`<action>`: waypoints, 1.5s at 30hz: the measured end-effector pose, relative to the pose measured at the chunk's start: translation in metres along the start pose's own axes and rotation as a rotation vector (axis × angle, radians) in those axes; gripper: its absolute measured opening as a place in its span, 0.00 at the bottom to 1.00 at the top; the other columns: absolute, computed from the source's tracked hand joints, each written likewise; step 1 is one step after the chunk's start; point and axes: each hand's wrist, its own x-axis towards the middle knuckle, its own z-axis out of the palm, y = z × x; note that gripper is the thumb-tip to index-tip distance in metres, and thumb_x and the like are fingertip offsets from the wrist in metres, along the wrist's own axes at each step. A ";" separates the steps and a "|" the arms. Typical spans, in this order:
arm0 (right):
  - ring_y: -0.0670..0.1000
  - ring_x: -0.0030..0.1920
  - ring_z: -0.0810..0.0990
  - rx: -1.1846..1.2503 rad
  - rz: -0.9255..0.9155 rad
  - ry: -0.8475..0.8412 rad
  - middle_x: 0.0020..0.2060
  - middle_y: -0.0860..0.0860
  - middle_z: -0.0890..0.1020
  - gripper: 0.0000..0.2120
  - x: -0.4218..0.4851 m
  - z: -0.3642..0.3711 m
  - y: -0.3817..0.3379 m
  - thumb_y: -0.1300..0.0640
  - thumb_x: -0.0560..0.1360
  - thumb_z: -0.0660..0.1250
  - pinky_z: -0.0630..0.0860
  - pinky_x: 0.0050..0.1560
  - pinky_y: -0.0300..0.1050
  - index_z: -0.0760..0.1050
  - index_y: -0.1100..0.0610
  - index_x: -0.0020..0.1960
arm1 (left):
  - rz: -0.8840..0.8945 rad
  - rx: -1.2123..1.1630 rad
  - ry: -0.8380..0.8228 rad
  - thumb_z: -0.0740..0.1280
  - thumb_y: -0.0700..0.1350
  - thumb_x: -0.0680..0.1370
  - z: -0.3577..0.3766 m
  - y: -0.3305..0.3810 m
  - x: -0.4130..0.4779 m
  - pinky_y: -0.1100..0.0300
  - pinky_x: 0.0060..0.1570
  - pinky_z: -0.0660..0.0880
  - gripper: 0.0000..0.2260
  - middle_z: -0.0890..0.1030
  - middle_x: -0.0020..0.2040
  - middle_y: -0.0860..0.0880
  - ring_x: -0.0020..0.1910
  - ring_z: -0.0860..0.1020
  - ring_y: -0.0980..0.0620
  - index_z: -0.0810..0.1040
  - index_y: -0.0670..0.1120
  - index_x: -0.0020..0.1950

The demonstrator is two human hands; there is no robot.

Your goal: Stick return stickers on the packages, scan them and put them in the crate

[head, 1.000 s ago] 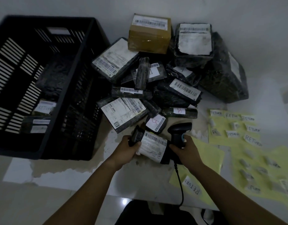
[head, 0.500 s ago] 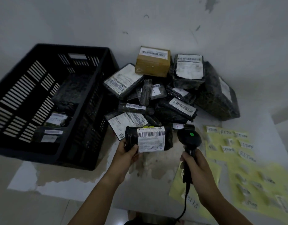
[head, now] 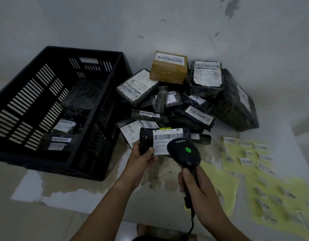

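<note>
My left hand (head: 142,155) grips a small black package (head: 163,138) by its left end, its white barcode label facing me. My right hand (head: 193,186) holds the black barcode scanner (head: 185,152) by the handle. Its head shows a green light and sits just below and in front of the label. A pile of black-wrapped packages (head: 190,110) and a brown box (head: 168,67) lies behind. The black slotted crate (head: 91,162) stands at the left with several packages inside, one marked RETURN (head: 64,126).
Yellow sheets with handwritten RETURN stickers (head: 249,154) lie on the table at the right. The scanner cable (head: 191,221) hangs down toward me. A white wall rises behind the pile. The table surface near the crate is stained and peeling.
I lifted the package upright so its label faces me. The scanner rose from the table, swung up in front of the label, and its green light shows.
</note>
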 end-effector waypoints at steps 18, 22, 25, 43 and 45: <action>0.42 0.33 0.75 -0.012 -0.024 0.020 0.35 0.48 0.77 0.17 0.001 0.000 -0.004 0.38 0.80 0.56 0.71 0.36 0.37 0.73 0.50 0.53 | 0.005 -0.034 0.001 0.63 0.37 0.84 0.007 0.002 0.008 0.58 0.55 0.81 0.15 0.81 0.60 0.46 0.59 0.81 0.48 0.72 0.51 0.69; 0.42 0.35 0.76 -0.033 -0.034 0.022 0.35 0.47 0.77 0.14 0.001 -0.003 -0.005 0.42 0.79 0.56 0.72 0.39 0.38 0.73 0.50 0.54 | 0.009 -0.038 0.007 0.64 0.38 0.84 0.008 0.002 0.011 0.58 0.56 0.81 0.15 0.81 0.65 0.45 0.63 0.81 0.47 0.72 0.50 0.69; 0.42 0.36 0.76 -0.032 -0.035 0.029 0.35 0.47 0.77 0.14 0.000 -0.004 -0.007 0.43 0.77 0.57 0.72 0.40 0.37 0.74 0.50 0.55 | 0.007 -0.050 0.013 0.64 0.38 0.84 0.009 0.001 0.013 0.58 0.55 0.80 0.13 0.80 0.66 0.45 0.64 0.81 0.45 0.73 0.51 0.67; 0.42 0.34 0.75 0.004 -0.047 0.024 0.35 0.47 0.77 0.25 -0.002 -0.001 -0.006 0.33 0.73 0.56 0.72 0.39 0.37 0.73 0.52 0.55 | 0.017 -0.063 0.018 0.63 0.37 0.84 0.004 -0.002 0.016 0.61 0.51 0.80 0.17 0.80 0.66 0.46 0.62 0.82 0.49 0.69 0.48 0.72; 0.43 0.34 0.75 0.002 -0.051 0.037 0.36 0.49 0.77 0.26 -0.003 -0.001 -0.005 0.32 0.73 0.56 0.72 0.39 0.37 0.74 0.52 0.55 | 0.022 -0.063 0.020 0.63 0.37 0.84 0.003 -0.003 0.017 0.61 0.51 0.80 0.17 0.81 0.66 0.46 0.61 0.82 0.49 0.69 0.48 0.72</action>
